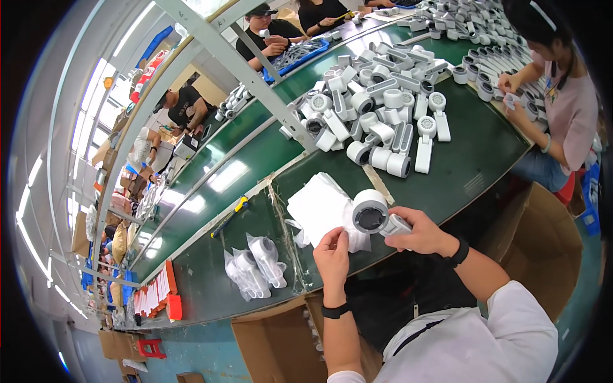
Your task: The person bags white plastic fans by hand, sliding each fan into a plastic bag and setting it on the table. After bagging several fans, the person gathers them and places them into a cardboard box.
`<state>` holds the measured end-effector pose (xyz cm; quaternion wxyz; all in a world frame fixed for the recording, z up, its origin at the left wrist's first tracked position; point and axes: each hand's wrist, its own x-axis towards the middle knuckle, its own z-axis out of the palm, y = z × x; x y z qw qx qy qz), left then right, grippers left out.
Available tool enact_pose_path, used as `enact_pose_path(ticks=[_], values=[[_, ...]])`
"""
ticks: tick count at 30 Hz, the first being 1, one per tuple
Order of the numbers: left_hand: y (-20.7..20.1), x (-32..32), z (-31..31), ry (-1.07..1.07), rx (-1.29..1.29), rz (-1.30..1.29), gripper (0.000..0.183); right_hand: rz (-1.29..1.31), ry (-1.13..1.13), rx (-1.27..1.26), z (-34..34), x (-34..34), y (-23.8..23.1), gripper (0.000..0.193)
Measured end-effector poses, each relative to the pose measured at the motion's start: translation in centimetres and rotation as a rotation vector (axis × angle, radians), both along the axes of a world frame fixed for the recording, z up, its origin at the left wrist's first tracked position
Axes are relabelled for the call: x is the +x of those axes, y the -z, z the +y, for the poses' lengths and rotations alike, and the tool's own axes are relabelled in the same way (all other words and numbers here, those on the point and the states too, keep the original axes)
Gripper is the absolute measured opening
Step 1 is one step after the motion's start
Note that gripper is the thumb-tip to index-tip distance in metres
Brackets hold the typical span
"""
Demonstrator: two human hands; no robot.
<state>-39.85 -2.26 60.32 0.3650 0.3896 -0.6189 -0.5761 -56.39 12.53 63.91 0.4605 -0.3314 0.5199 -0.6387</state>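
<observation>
white fan (371,213) is in the r hand (418,233), round head just left of it; that hand is curled snug round the handle. l hand (332,256) is just left of the fan, thumb + finger close together at the near edge of a stack of thin white bags (314,205); can't tell if it's pinched one. prob the step now is getting a bag ready for the fan. next move calls for the l hand to open one bag, w/ the r hand lining up the fan. left of the l hand, bagged fans (257,267) lie on the green worktop (463,150). big pile of bare fans (389,96) is past both hands. co-worker (578,105) sits off right of the r hand.
</observation>
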Motion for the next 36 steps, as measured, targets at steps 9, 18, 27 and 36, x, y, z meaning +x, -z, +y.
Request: enact_pose_path(ticks=[9, 18, 27, 36], values=[[0.3, -1.2, 0.2, 0.054, -0.051, 0.04, 0.016, 0.407, 0.355, 0.041, -4.8, 2.9, 1.8, 0.051], [0.9, -0.1, -1.5, -0.061, 0.269, 0.409, 0.01, 0.506, 0.532, 0.136, -6.9, 0.9, 7.4, 0.048], [0.1, -0.7, -1.2, 0.044, 0.132, 0.245, 0.008, 0.103, 0.216, -0.075, -6.9, 0.9, 1.9, 0.045], [1.4, -2.0, -1.7, -0.08, 0.423, 0.502, 0.008, 0.448, 0.444, 0.018, -7.7, -0.9, 7.7, 0.045]])
